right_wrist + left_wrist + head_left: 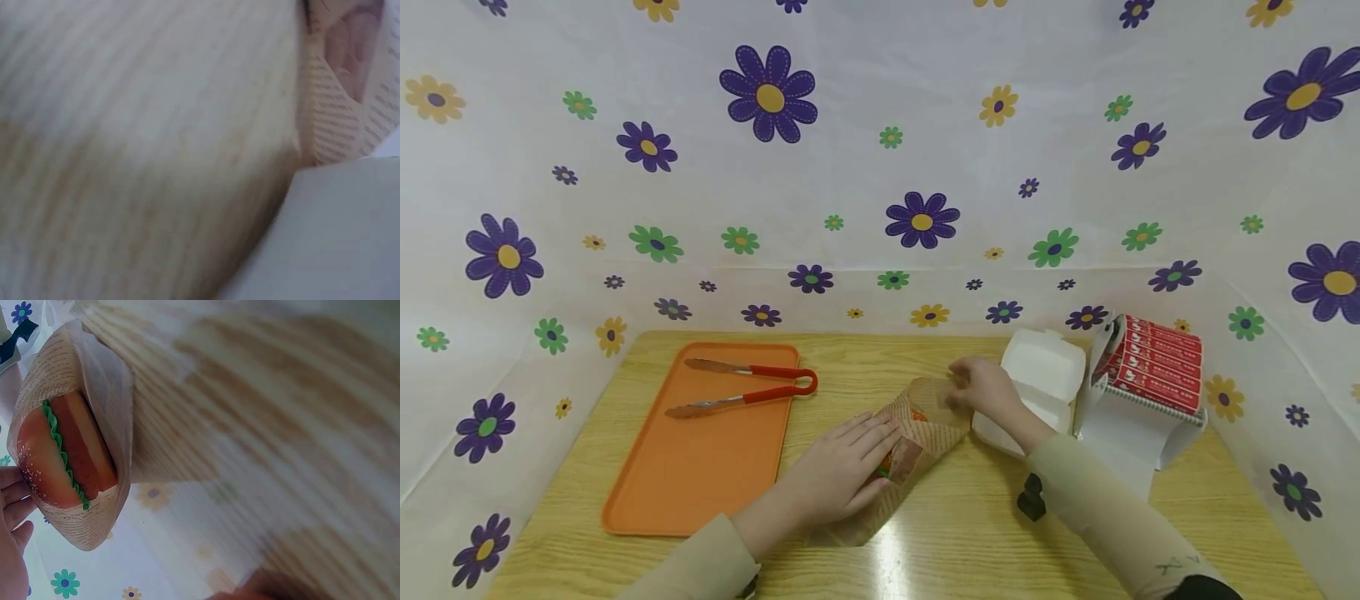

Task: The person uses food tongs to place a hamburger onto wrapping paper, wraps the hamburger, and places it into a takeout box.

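Note:
A toy-looking burger (78, 453) with a sesame bun, green frill and brown patty lies in a printed brown paper wrapper (934, 433) with a see-through part. My left hand (838, 471) rests over the wrapped burger, its fingers extended together. In the left wrist view, fingertips (15, 499) touch the bun side of the package. At the wrapper's far right corner, my right hand (992, 393) pinches the paper between thumb and fingers. The right wrist view catches only part of the printed paper (334, 125); that hand is hidden there.
An orange tray (700, 483) lies at the left, with red-handled tongs (778, 392) across its far end. Right of the wrapper stands an open white takeout box (1043, 367), partly behind my right arm. Beside it is a white holder with red printed packets (1161, 362).

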Demonstrator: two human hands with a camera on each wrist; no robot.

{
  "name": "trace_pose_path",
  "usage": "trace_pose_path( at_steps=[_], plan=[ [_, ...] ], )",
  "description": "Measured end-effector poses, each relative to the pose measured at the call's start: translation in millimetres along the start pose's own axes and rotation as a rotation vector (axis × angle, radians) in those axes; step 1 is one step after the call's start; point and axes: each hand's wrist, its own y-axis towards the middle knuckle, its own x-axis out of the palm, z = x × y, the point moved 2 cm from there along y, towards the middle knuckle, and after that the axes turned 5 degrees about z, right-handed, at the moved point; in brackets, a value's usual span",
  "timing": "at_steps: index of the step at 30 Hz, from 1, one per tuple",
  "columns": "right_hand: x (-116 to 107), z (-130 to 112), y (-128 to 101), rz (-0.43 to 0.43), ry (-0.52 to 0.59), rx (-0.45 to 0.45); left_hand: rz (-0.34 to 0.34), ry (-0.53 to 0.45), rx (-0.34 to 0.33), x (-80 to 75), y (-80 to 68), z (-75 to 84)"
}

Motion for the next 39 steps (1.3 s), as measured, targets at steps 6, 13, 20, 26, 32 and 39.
trace_pose_path(
  at_steps=[6,13,20,26,32,39],
  plan=[
    [-8,5,8,-0.039,0.092,-0.019,0.007,-0.002,0.005,1.5,-0.3,0.5],
    [-22,17,26,-0.185,0.312,-0.069,0.002,-0.001,0.0,2.3,-0.3,0.5],
    [-28,21,44,-0.343,0.292,-0.122,0.007,-0.008,0.0,2.9,-0.1,-0.1],
    [-28,21,53,-0.404,0.235,-0.124,0.027,-0.011,0.007,2.7,1.1,-0.2],
    [-28,24,55,-0.433,0.193,-0.106,0.018,-0.018,-0.001,2.7,1.7,0.2],
    [-23,29,54,-0.404,0.156,-0.108,0.01,-0.017,-0.004,2.9,0.9,0.4]
  ],
)
